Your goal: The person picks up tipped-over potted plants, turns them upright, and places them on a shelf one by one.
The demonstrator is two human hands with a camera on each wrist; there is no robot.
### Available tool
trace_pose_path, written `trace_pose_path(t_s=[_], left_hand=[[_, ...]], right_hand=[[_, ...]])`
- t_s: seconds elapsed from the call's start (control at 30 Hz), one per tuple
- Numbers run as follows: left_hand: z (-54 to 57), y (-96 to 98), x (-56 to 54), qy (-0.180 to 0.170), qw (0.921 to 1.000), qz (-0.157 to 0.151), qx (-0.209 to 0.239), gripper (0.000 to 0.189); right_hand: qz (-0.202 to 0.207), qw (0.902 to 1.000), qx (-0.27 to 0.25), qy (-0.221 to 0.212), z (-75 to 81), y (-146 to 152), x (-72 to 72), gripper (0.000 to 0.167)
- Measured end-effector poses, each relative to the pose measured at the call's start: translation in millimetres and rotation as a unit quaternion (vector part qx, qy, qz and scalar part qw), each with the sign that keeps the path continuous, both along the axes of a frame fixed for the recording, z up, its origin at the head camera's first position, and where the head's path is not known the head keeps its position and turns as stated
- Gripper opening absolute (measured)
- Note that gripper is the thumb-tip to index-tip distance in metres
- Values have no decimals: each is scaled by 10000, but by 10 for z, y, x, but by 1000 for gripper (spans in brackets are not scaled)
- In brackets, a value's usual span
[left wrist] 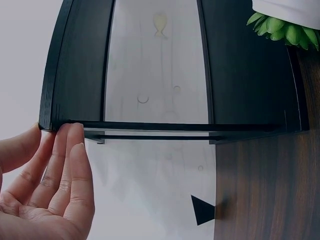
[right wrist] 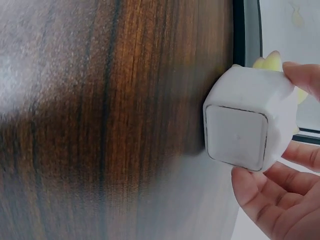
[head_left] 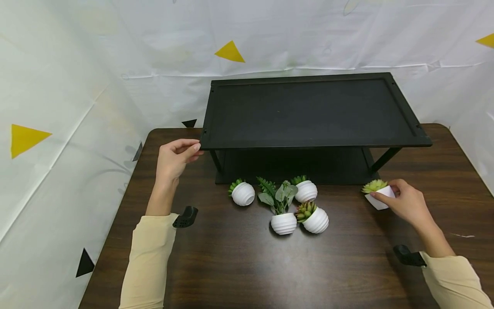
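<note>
A black two-tier shelf [head_left: 308, 112] stands at the back of the table. My left hand [head_left: 173, 159] pinches the near left corner of its top board, thumb at the edge and fingers underneath, as the left wrist view shows. At the right, my right hand [head_left: 410, 205] grips a potted succulent [head_left: 380, 200] between thumb and fingers. Its square white pot [right wrist: 237, 135] is tilted, with the flat base facing the right wrist camera. The light green leaves [head_left: 374, 186] lean toward the shelf's near right corner.
Before the shelf lie tipped round white pots with succulents: one at left [head_left: 243, 194], one by the shelf [head_left: 306, 191], one nearer me [head_left: 316, 220]. A leafy plant in a ribbed pot [head_left: 283, 224] stands among them. White sheeting [head_left: 170, 38] surrounds the brown table [head_left: 239, 270].
</note>
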State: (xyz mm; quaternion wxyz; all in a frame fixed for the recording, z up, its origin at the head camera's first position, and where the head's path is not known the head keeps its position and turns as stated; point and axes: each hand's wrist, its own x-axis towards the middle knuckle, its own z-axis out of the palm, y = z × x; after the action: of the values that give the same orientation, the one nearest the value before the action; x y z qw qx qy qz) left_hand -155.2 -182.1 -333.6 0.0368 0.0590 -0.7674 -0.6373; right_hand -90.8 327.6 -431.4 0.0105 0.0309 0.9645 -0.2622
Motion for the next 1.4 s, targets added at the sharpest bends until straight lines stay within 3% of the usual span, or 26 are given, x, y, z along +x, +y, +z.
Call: trace_pose_path(t_s=[0.5,0.97,1.4], left_hand=[[8,3,-25,12,10000,-27,-5,27],[-5,-3,-25,-12,10000,-37,54,25],[8,-5,1,-7,10000,-57,21,27]], right_hand=[[79,9998,43,-162,47,13,-5,57],[155,9998,2,113,61,34,59,50],[131,9998,-119,60,68,59,78,52]])
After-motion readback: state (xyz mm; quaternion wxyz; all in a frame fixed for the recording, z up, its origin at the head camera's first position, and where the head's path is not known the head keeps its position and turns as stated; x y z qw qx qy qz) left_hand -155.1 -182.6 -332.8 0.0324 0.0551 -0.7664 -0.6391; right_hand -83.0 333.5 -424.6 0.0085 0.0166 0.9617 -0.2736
